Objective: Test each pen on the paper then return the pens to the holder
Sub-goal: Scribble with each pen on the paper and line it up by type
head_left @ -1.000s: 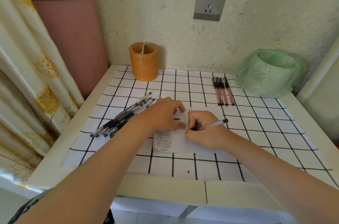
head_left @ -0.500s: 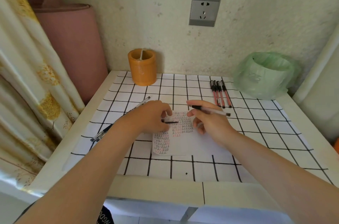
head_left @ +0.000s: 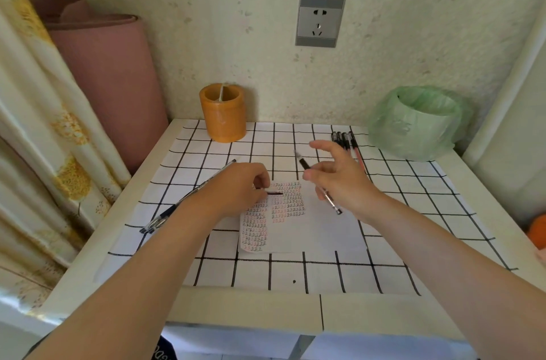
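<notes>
The right hand (head_left: 342,179) holds 1 pen (head_left: 304,164) in a loose grip above the paper (head_left: 319,226), the left hand (head_left: 236,188) pinches a thin black piece (head_left: 274,192) in its grip on the paper, and the orange holder (head_left: 223,116) stands well apart at the back of the tabletop (head_left: 236,309)

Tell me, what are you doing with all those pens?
A person is trying out pens on the paper, which already has rows of small black and red marks. The right hand holds a pen lifted above the sheet. The left hand pinches a black cap over the paper's top corner. More black pens lie on the left and red pens at the back right. The orange holder stands by the wall.
</notes>
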